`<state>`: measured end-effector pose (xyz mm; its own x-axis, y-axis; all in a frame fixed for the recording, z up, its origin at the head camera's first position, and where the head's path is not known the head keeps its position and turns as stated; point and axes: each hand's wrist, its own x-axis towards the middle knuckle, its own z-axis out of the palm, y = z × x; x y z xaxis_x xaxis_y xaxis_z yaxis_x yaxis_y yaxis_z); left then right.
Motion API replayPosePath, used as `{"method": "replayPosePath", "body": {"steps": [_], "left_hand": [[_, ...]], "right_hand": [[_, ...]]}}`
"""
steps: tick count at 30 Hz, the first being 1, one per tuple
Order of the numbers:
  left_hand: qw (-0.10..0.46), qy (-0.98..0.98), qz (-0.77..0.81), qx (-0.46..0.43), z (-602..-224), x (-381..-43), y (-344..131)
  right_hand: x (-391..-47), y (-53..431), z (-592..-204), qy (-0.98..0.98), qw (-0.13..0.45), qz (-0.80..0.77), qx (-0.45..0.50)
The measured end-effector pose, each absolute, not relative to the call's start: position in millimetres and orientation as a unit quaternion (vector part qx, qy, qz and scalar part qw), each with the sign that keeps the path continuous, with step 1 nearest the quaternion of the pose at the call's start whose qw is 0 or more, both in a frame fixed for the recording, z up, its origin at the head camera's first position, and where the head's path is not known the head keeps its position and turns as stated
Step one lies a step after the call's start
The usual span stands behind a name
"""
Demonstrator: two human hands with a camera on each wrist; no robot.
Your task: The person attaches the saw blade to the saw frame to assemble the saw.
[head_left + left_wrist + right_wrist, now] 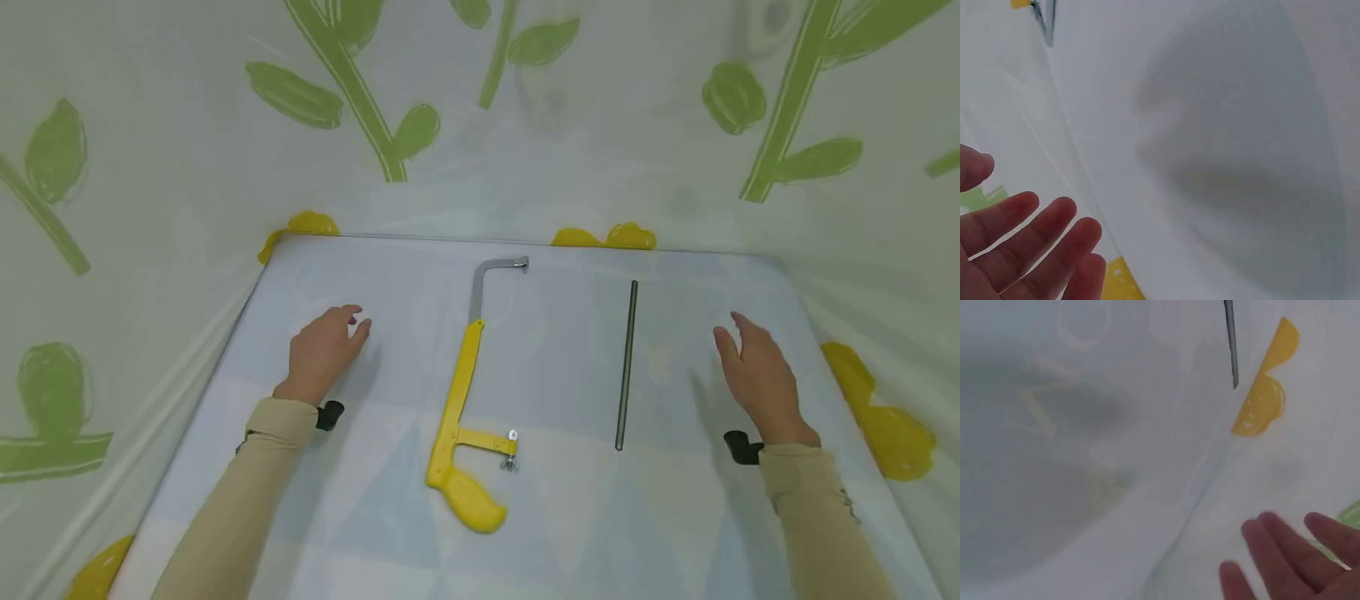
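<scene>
A yellow hacksaw frame [459, 392] with a grey metal front bow lies on the table, its handle toward me and a wing nut at the lower arm. No blade spans it. To its right lies a thin dark metal rod [627, 367], whose end also shows in the right wrist view. My left hand [321, 348] hovers left of the hacksaw frame, fingers relaxed and holding nothing. Out beyond the rod on the right, my right hand [761, 375] is held over the table with loosely extended fingers and nothing in them.
The pale table [555, 517] carries a faint triangle pattern. White cloth [187, 150] printed with green leaves and yellow flowers hangs behind it and down both sides. A small black wrist device [330, 415] sits at my left cuff, another [741, 447] at my right.
</scene>
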<state>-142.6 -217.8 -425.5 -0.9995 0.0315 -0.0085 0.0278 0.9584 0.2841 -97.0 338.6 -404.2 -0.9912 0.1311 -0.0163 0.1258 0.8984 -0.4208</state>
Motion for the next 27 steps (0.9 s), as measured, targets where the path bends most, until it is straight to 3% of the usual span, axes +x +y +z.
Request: {"method": "replayPosePath", "body": {"steps": [6,15,22,27], "left_hand": [[0.047,0.976,0.21,0.022,-429,-134,-207],[0.132,0.922,0.364,-0.023,-436,-107,-186],[0.139,0.894,0.423,-0.052,-458,-80,-158],[0.136,0.885,0.441,-0.064,-469,-68,-142]], "right_hand": [[-73,326,-429,-0.929,0.036,0.337,-0.152],[-56,302,-459,-0.865,-0.015,0.446,-0.229],[-43,280,-473,-0.832,-0.004,0.497,-0.246],[-39,260,-474,-0.863,-0.044,0.45,-0.228]]}}
